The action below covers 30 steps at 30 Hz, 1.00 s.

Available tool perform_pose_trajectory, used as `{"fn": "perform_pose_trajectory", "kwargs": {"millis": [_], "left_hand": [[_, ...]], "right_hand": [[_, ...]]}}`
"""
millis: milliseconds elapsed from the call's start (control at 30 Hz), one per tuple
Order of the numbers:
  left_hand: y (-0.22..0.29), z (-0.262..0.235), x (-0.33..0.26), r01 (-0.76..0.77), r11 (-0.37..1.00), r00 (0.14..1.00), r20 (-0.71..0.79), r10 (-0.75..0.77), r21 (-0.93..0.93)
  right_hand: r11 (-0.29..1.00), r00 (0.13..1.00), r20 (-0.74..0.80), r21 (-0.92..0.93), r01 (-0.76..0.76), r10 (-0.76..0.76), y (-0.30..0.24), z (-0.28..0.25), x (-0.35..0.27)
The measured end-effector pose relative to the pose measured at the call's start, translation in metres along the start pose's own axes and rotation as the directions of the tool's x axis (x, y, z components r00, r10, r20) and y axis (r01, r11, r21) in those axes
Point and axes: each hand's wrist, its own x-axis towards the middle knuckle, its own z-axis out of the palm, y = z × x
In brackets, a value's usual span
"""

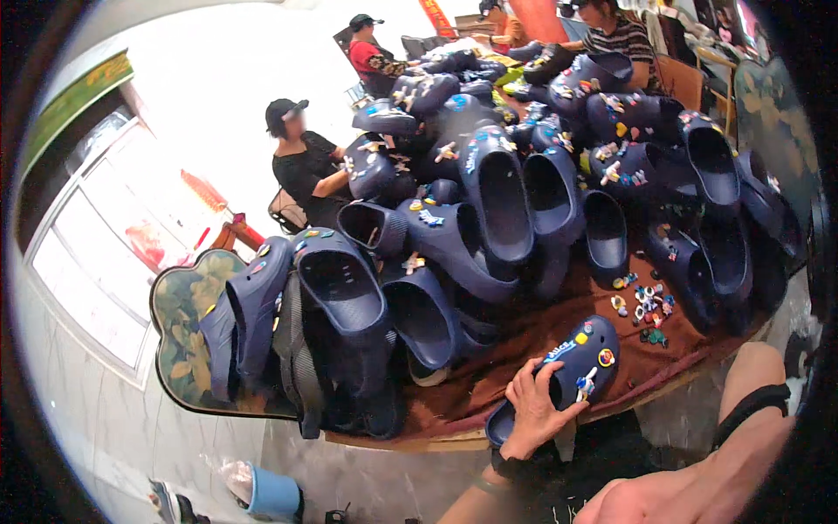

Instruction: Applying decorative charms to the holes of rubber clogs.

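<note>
Gripping a navy clog (587, 356) with the left hand (534, 409) at the table's (471, 389) near edge; right hand out of view. At risk: a drop from slack grip, loose charms (650, 301) scattered by a knock.

left hand (536, 405) wears dark wristband (515, 465) and thin greenish bracelet (494, 486)

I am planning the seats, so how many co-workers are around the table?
4 clearly: person in black, left side; person in red, behind; person in orange, far end; person in stripes, right of orange. More may be hidden.
</note>
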Motion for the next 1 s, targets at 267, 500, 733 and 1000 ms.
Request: {"fn": "perform_pose_trajectory", "kwargs": {"millis": [267, 500, 733, 1000], "left_hand": [[-0.003, -0.004, 0.001, 0.023, 0.999, 1.000, -0.008, -0.024, -0.035], [-0.005, 0.002, 0.002, 0.013, 0.992, 1.000, -0.014, -0.015, -0.123], [-0.007, 0.003, 0.000, 0.023, 0.996, 0.999, -0.029, -0.025, -0.082], [-0.007, 0.005, -0.001, 0.023, 0.994, 0.999, -0.037, -0.027, -0.108]], "right_hand": [[0.999, 0.998, 0.061, -0.032, -0.028, 0.030, 0.018, 0.001, 0.017], [0.995, 0.993, 0.077, 0.002, -0.095, 0.094, 0.041, 0.007, 0.015], [0.990, 0.987, 0.067, -0.018, -0.143, 0.144, 0.052, 0.013, 0.012], [0.983, 0.984, 0.059, -0.076, -0.165, 0.170, 0.059, 0.016, 0.014]]}}
